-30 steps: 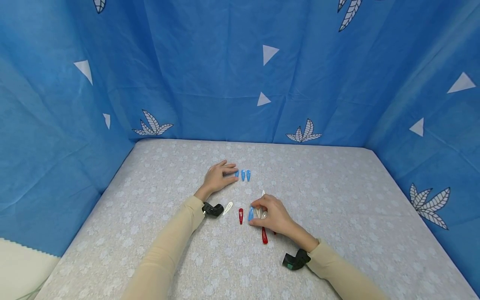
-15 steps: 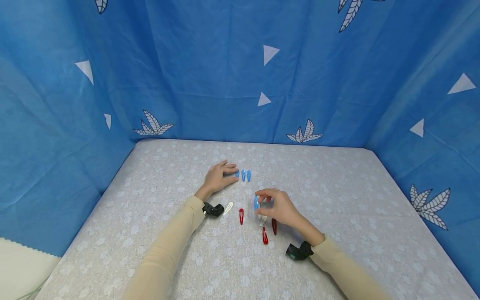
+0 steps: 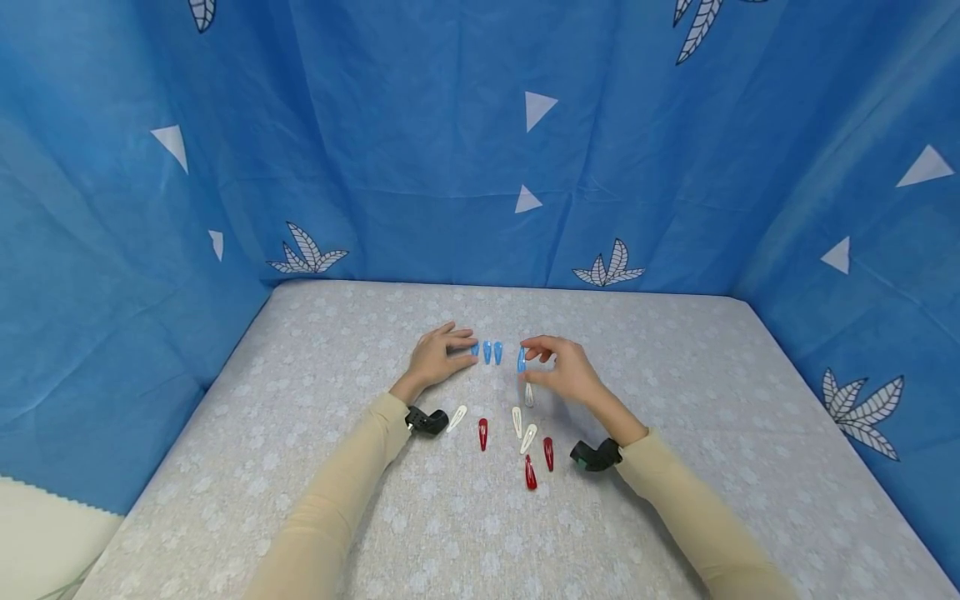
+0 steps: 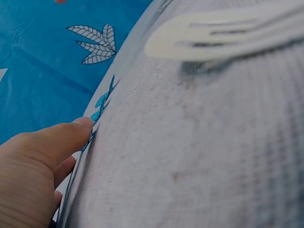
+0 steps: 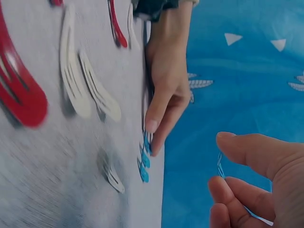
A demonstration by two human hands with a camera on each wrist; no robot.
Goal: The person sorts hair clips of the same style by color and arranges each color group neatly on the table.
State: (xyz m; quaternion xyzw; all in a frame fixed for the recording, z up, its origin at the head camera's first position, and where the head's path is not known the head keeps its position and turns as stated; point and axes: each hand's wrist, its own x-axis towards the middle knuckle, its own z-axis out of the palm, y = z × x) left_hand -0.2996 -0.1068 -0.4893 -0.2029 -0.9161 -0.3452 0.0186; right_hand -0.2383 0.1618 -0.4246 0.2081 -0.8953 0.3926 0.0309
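My right hand (image 3: 566, 371) pinches a blue snap hair clip (image 3: 521, 360) between thumb and fingers, raised above the tabletop in the right wrist view. To its left, two more blue hair clips (image 3: 492, 352) lie side by side, pointing the same way. At the left end of that row my left hand (image 3: 438, 354) holds another blue hair clip (image 3: 475, 348) between thumb and forefinger, down at the table; fingers partly cover it. A white hair clip (image 3: 529, 395) lies just below my right hand.
Nearer the body lie several white hair clips (image 3: 517, 422) and three red ones (image 3: 483, 434). One white clip (image 3: 456, 417) is beside the left wrist camera (image 3: 427, 421). A patterned cloth covers the table (image 3: 360, 333); a blue curtain (image 3: 450, 150) encloses the back and sides.
My right hand has carried its blue clip away from the body and slightly right, level with the blue row, uncovering white and red clips. The left hand stays put.
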